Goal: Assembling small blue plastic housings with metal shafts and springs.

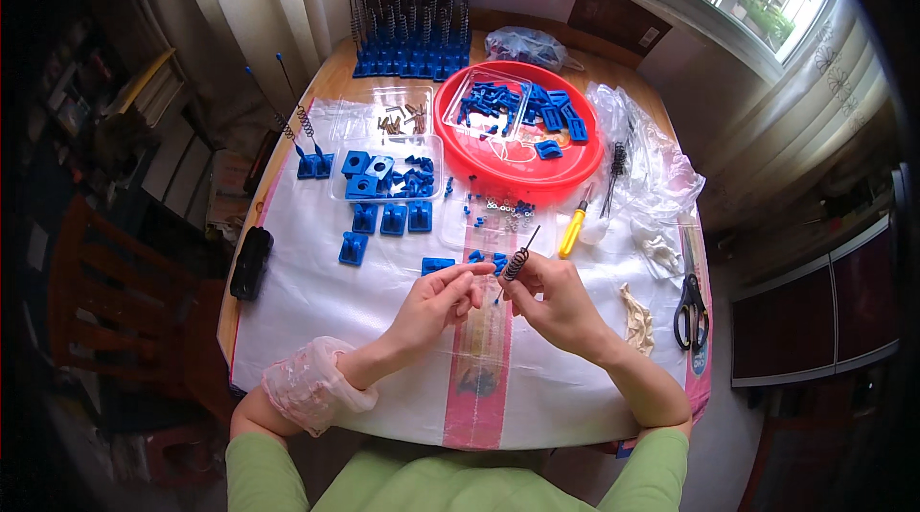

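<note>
Near the front middle of the table, my right hand grips a black coil spring with a thin dark rod through it, tilted up to the right. A small dark blue end shows below the coil. My left hand is close on its left side, index finger stretched toward the coil and the other fingers curled in; whatever its fingertips hold is too small to make out. Small blue plastic pieces lie just beyond my fingertips. A blue base block rests beside them, behind my left hand.
Blue bases sit before a clear tray of parts. Behind are a red basin and a rack of spring-topped rods. A yellow screwdriver, black scissors and plastic bag lie right; a black case left.
</note>
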